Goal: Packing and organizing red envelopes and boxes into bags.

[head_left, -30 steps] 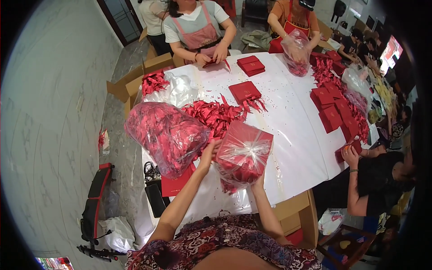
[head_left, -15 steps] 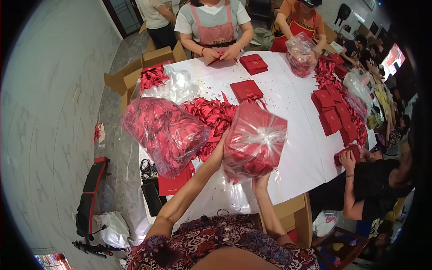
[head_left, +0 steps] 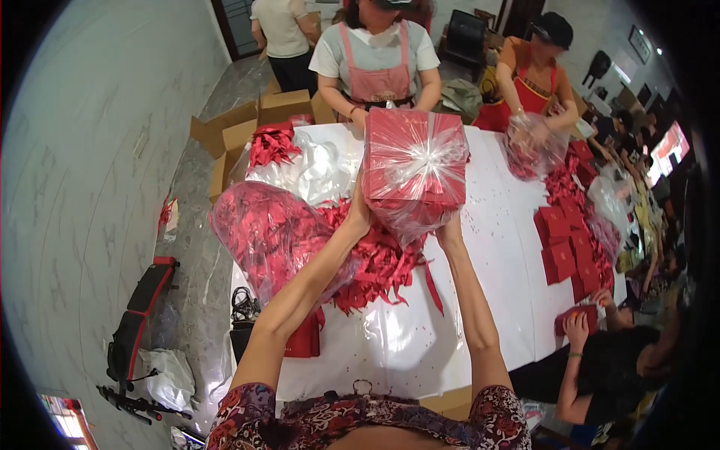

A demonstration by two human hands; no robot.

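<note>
Raised over the far part of the table is a clear plastic bag of red boxes or paper bags (head_left: 416,161), its film drawn tight into a starburst on the side facing me. My left hand (head_left: 359,210) grips its left side, and my right hand (head_left: 450,229) supports it at the lower right. The bag covers most of the fingers of both hands. Beneath and nearer lies a heap of red ribbons (head_left: 382,266). A large clear bag stuffed with red ribbon (head_left: 270,232) rests beside my left forearm.
Across the table a person in a pink apron (head_left: 379,75) stands behind the bundle; another handles a plastic bag (head_left: 534,146). Stacked red gift bags (head_left: 566,240) lie on the right side of the white table (head_left: 495,277). Open cardboard boxes (head_left: 240,135) stand at the far left.
My arms have stretched forward, carrying the bagged red bundle away from me across the table. It has turned more upright. The view has shifted too.
</note>
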